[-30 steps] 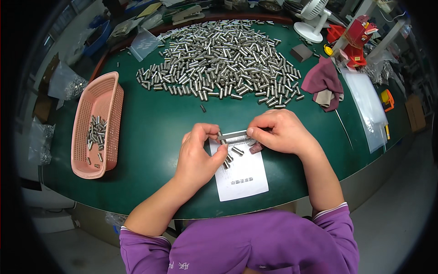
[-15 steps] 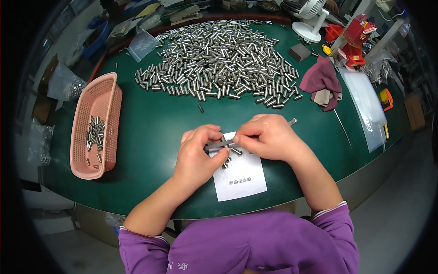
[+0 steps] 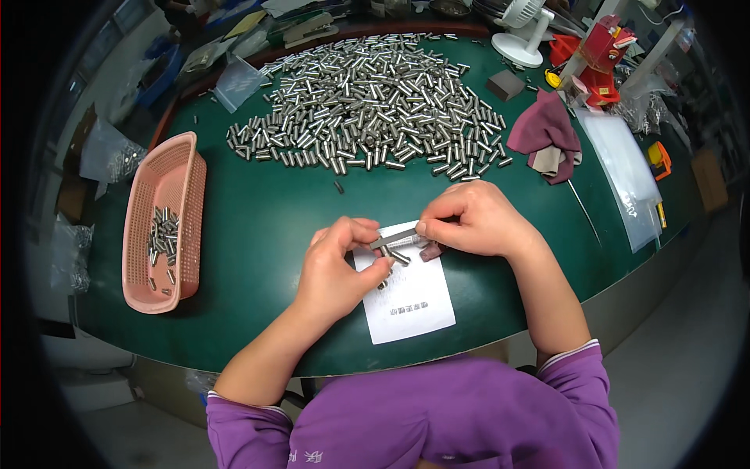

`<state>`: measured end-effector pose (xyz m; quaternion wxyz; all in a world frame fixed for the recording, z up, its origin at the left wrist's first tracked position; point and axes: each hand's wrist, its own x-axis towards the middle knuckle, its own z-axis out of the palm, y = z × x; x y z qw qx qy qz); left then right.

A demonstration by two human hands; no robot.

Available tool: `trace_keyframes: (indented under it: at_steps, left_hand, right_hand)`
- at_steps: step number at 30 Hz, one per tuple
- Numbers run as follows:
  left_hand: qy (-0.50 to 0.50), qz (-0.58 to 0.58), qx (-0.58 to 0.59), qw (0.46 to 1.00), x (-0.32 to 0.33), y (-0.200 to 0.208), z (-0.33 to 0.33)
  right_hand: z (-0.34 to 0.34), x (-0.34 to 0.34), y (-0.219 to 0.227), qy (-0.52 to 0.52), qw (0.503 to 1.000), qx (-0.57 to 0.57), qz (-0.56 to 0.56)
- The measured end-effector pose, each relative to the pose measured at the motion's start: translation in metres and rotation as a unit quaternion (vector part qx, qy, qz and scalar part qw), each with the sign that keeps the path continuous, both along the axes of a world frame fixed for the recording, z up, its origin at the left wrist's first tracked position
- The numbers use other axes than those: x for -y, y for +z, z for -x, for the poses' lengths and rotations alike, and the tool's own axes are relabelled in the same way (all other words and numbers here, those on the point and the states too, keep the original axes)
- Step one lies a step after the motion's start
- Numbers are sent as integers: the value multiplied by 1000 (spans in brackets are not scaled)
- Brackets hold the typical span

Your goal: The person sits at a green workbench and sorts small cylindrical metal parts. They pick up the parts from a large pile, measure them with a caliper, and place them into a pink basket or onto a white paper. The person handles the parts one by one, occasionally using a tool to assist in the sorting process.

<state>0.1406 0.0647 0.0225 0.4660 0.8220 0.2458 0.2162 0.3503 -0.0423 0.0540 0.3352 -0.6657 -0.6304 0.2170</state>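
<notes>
Pale stitched characters mark the chest of the purple shirt [image 3: 453,406]. Beyond the table's near edge, a white paper sheet [image 3: 414,324] carries a short line of dark print, with finer print higher up, too small to read. Over its upper part, the left hand [image 3: 334,264] is nearly closed, thumb and fingers pinching a short metal pin [image 3: 384,249], partly hidden. The right hand [image 3: 475,223] grips a flat grey metal bar [image 3: 395,238] between thumb and curled fingers, its far end at the pin. A rough reddish lump [image 3: 430,252] lies just beside the right fingers. To the left, a perforated pink plastic basket [image 3: 197,227] contains more pins. Farther off, smooth, shiny cylinders form a broad heap [image 3: 367,109] on the green tabletop [image 3: 266,211], left of a crumpled maroon cloth [image 3: 541,129].
</notes>
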Motion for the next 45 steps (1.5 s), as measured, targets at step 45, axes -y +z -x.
trace_keyframes:
  at_steps: [45]
  left_hand:
    - [-40,-256,-51,964,20,-3,-4]
  right_hand:
    - [-9,-3,-9,-120,987,108,-16]
